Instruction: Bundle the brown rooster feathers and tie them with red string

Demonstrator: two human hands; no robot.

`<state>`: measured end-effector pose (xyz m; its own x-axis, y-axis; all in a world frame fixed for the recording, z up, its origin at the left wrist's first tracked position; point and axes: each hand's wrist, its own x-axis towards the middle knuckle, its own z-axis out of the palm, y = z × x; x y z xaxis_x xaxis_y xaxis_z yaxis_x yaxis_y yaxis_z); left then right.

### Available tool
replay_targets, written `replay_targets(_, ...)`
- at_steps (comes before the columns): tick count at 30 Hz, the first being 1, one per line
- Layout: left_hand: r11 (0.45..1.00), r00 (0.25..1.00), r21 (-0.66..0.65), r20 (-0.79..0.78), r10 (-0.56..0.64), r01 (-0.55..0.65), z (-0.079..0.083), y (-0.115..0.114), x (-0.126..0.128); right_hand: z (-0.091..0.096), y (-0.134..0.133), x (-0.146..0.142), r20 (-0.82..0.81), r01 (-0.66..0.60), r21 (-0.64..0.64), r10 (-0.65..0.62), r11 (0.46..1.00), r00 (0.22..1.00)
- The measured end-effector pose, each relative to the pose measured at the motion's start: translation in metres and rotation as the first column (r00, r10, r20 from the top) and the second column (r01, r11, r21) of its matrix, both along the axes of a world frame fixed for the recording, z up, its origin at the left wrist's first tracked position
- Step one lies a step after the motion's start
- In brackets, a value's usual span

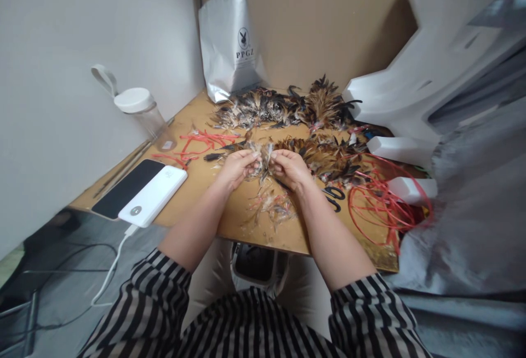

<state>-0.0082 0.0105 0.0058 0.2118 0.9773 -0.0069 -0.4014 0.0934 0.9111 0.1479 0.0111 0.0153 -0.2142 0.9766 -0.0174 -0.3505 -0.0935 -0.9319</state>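
Note:
Both hands meet over the middle of the table, fingers pinched at pale, wispy feathers (265, 156). My left hand (239, 167) is closed on the left side of them, and my right hand (291, 168) is closed on the right side, a small gap apart. Whether they share one feather or hold separate ones I cannot tell. Just beyond my right hand lies a pile of brown feathers (329, 152). Loose feather scraps (277, 205) are scattered on the table below the hands. Black-handled scissors (335, 196) rest right of my right wrist, their blades hidden.
A longer row of dark feathers (267, 109) lies at the back, before a silver bag (230, 40). Red strips (205, 140) are at left, a red tangle (382, 199) at right. A clear bottle (143, 114), phone (127, 188) and cabled power bank (154, 196) sit left.

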Motion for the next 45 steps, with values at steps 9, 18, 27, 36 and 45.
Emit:
replay_targets(9,0.999,0.996,-0.034,-0.077,-0.039,0.036,0.006,-0.005,0.004,-0.002,-0.007,-0.017,0.136,0.161,0.142,-0.181,0.977,0.974)
replay_targets(18,0.999,0.993,-0.008,-0.107,-0.048,0.048,0.003,-0.004,0.005,-0.006,-0.009,-0.019,0.193,0.213,0.306,-0.279,0.928,0.941)
replay_targets(27,0.999,0.998,-0.014,-0.044,-0.044,0.043,0.001,-0.003,0.002,-0.003,-0.005,-0.015,0.016,0.115,0.027,-0.115,0.993,0.993)
replay_targets(36,0.996,0.998,-0.061,0.013,-0.058,0.059,-0.001,0.000,0.001,0.002,-0.004,-0.014,-0.139,0.142,-0.122,-0.159,0.982,0.977)
replay_targets(45,0.992,0.996,-0.096,0.042,-0.075,0.078,-0.001,-0.001,0.003,-0.004,-0.006,-0.022,-0.195,0.227,-0.019,-0.226,0.974,0.954)
